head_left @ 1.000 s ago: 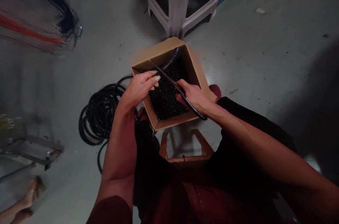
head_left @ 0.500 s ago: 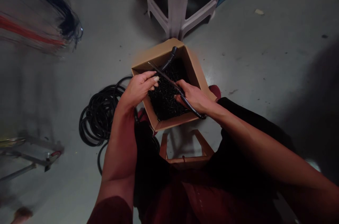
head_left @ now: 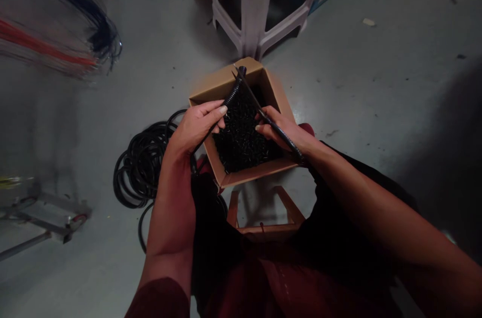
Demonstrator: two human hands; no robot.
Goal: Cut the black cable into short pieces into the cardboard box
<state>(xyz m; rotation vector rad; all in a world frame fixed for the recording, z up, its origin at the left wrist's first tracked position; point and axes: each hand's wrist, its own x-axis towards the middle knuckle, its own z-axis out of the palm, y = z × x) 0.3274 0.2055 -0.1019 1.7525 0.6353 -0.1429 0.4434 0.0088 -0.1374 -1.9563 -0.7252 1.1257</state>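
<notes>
My left hand (head_left: pixel 205 120) is closed around a black corrugated tube (head_left: pixel 234 93), whose free end rises over the far part of an open cardboard box (head_left: pixel 241 176). Dark-handled scissors (head_left: pixel 280 133) are gripped in my right hand (head_left: pixel 273 125). Their blades are parted slightly and lie close to the tube's upper end; whether they touch it I cannot tell. Many small black pieces (head_left: pixel 244 137) lie inside the box beneath both hands.
Coiled black tubing (head_left: pixel 141 162) lies on the floor left of the box. Beyond the box stands a pale plastic stool (head_left: pixel 253 7). Blue strands (head_left: pixel 100 32), red strands (head_left: pixel 48 49) and a wheeled metal frame (head_left: pixel 41 227) are at the left.
The scissors have swung upright and outward, and their tips have shifted right to the tube's end. My right hand has moved slightly right. My left hand has barely moved.
</notes>
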